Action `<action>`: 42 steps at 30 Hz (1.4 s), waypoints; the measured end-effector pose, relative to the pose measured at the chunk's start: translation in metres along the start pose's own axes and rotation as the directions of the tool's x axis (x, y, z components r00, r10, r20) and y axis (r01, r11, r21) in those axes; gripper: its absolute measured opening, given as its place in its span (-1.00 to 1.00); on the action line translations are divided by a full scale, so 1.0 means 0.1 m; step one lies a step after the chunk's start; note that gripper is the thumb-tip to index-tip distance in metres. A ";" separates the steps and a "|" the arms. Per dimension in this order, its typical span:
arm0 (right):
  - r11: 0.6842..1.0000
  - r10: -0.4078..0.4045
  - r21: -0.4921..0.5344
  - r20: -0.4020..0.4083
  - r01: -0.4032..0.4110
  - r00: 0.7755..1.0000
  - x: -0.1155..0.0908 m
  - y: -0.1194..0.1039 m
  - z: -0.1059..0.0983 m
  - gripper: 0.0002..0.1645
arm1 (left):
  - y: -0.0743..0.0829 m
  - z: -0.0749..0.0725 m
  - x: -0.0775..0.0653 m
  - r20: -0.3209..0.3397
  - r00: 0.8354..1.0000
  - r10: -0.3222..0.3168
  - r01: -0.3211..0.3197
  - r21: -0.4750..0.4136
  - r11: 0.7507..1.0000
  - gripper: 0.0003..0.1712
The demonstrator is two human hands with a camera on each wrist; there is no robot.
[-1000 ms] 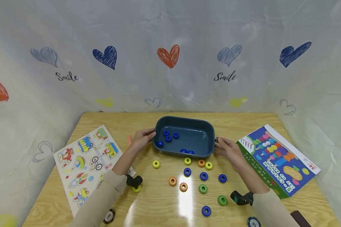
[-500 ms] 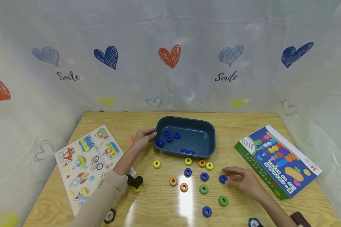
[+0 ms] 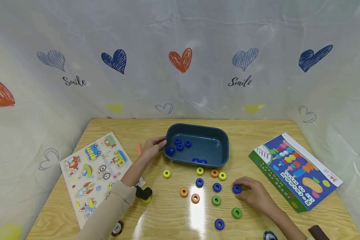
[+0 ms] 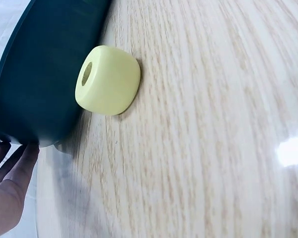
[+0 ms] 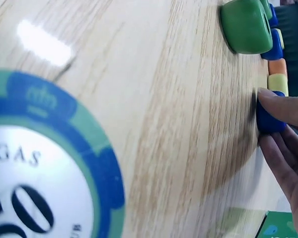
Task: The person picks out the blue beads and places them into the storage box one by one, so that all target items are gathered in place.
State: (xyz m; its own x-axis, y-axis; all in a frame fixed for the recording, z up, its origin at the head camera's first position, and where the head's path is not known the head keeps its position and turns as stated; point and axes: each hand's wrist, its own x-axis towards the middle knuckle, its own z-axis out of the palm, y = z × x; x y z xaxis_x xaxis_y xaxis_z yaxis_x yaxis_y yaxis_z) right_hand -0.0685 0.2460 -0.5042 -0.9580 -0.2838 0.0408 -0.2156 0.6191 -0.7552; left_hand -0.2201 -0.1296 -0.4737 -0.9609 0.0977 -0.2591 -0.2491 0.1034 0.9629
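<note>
A dark teal plastic bin (image 3: 211,160) stands at the middle of the table with several blue beads (image 3: 187,143) inside. At its left end my left hand (image 3: 151,148) holds the rim; in the left wrist view its fingertips (image 4: 30,151) meet the outer wall. To the right, in front of the bin, my right hand (image 3: 253,193) pinches a blue ring-shaped bead (image 3: 236,189) between thumb and finger. The right wrist view shows that blue bead (image 5: 268,118) low at the wood, beside a green bead (image 5: 246,27).
Loose yellow (image 3: 166,174), orange (image 3: 195,198), green (image 3: 216,200) and blue beads (image 3: 219,224) lie before the bin. A picture puzzle board (image 3: 87,186) lies left, a bead-set box (image 3: 297,170) right. Poker chips (image 3: 118,228) lie near the front.
My right hand has left the bin's right end, moved down toward the front, and closed its fingers on a blue bead. My left hand stays at the bin's left end.
</note>
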 end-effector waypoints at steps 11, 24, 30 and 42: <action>0.975 -0.002 0.223 -0.025 0.007 1.000 0.25 -0.25 -0.06 -0.62 | -0.01 0.02 -0.02 -0.030 1.000 0.008 -0.007 0.015 1.000 -0.61; 0.958 -0.126 0.254 -0.055 0.136 0.991 0.99 -0.86 -0.02 -0.62 | -0.02 0.04 -0.05 -0.031 0.999 0.017 -0.017 0.002 1.000 -0.61; 0.970 -0.131 0.193 -0.097 0.148 0.987 1.39 -0.68 0.06 -0.59 | -0.05 0.03 -0.04 -0.047 0.998 0.027 -0.027 0.016 1.000 -0.61; 0.977 -0.119 0.165 -0.120 0.138 0.986 1.61 -0.68 0.02 -0.47 | -0.06 0.04 -0.03 -0.054 0.998 0.033 -0.032 0.011 0.999 -0.62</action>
State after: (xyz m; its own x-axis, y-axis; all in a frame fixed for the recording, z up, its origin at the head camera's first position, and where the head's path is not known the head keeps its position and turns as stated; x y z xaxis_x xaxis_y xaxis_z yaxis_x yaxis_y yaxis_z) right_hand -0.2072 0.1564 -0.4475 -0.9414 -0.2651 0.2086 -0.3113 0.4444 -0.8400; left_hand -0.2148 -0.1265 -0.4789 -0.9737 0.0471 -0.2231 -0.2168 0.1116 0.9698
